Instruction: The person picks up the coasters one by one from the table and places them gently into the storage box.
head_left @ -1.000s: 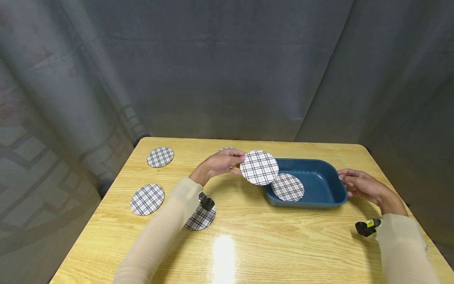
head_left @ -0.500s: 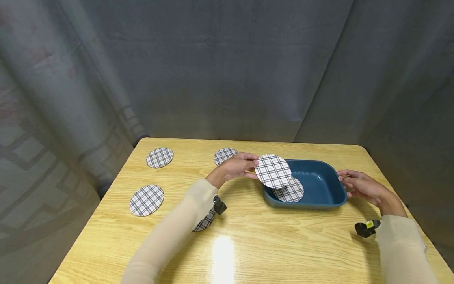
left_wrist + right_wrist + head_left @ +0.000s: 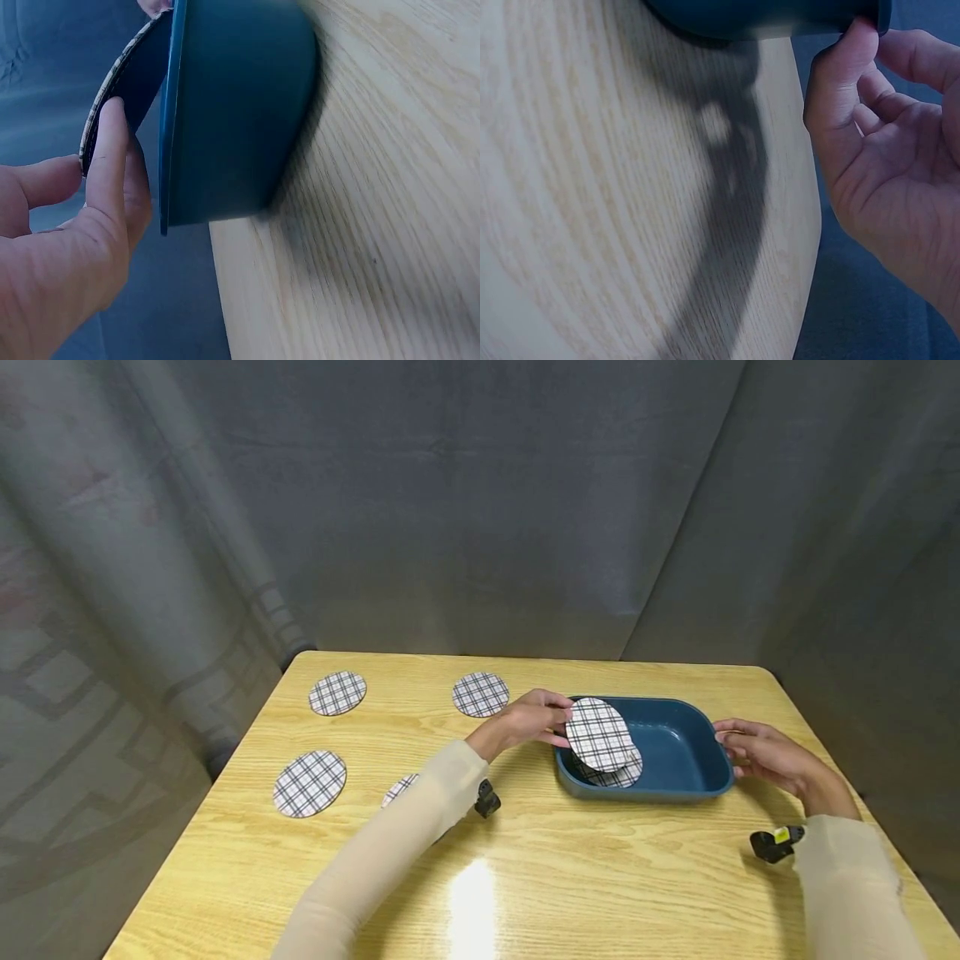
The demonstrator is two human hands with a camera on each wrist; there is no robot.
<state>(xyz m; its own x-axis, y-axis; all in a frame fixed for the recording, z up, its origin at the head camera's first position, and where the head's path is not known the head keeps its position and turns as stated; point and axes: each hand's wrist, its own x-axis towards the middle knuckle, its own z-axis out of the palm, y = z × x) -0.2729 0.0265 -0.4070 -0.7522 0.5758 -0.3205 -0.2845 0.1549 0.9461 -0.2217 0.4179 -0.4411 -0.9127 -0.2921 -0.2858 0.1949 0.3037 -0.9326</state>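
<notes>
So our left hand point(image 3: 528, 720) is pinching a plaid coaster point(image 3: 598, 733), tilted over the left end of the blue dish point(image 3: 671, 758); our right hand point(image 3: 765, 753) pinches the dish's right rim.

The person's left hand point(image 3: 527, 720) has moved rightward, carrying the pinched plaid disc point(image 3: 597, 732) from the left rim of the blue container point(image 3: 645, 794) to farther over its inside, covering more of the inner disc point(image 3: 627, 773). The far middle disc point(image 3: 480, 694) has come fully into view, while the pale left sleeve point(image 3: 397, 852) now hides most of the near disc point(image 3: 398, 788).
</notes>
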